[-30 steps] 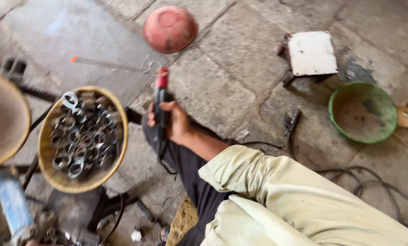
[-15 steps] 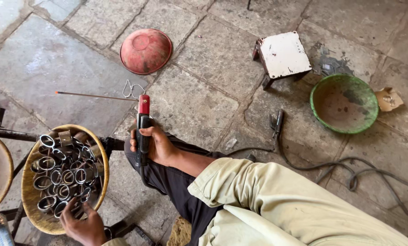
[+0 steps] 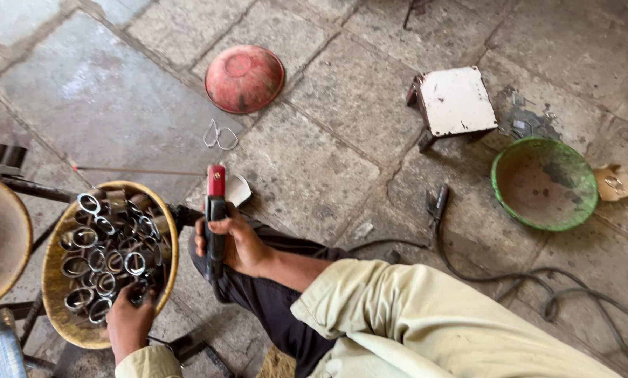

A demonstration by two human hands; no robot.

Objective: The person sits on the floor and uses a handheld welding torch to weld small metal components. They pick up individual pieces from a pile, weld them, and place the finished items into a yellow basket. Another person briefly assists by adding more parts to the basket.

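Rings (image 3: pixel 107 248) of short grey metal tube lie heaped in a shallow yellowish basket (image 3: pixel 56 308) at the left, on the stone floor (image 3: pixel 314 168). The left hand (image 3: pixel 128 318) comes up from the lower edge and reaches over the basket's near rim, its fingers (image 3: pixel 140 292) curled down among the nearest rings; whether they have closed on one I cannot tell, since the fingertips are hidden in the pile. The heap spreads up and left from that hand, away from the person, so this hand is much the nearer of the two.

Just right of the basket, the right hand (image 3: pixel 238 245) is wrapped firmly round a dark electrode holder with a red tip (image 3: pixel 216 203). Its long axis runs straight away from the body, the red end pointing up the frame, level with the basket's right edge but apart from the rings. A thin rod (image 3: pixel 139 170) lies crosswise on the floor beyond. Farther right sit a red bowl (image 3: pixel 244 78), a small white stool (image 3: pixel 456 101) and a green bowl (image 3: pixel 543 183), well apart from both hands.
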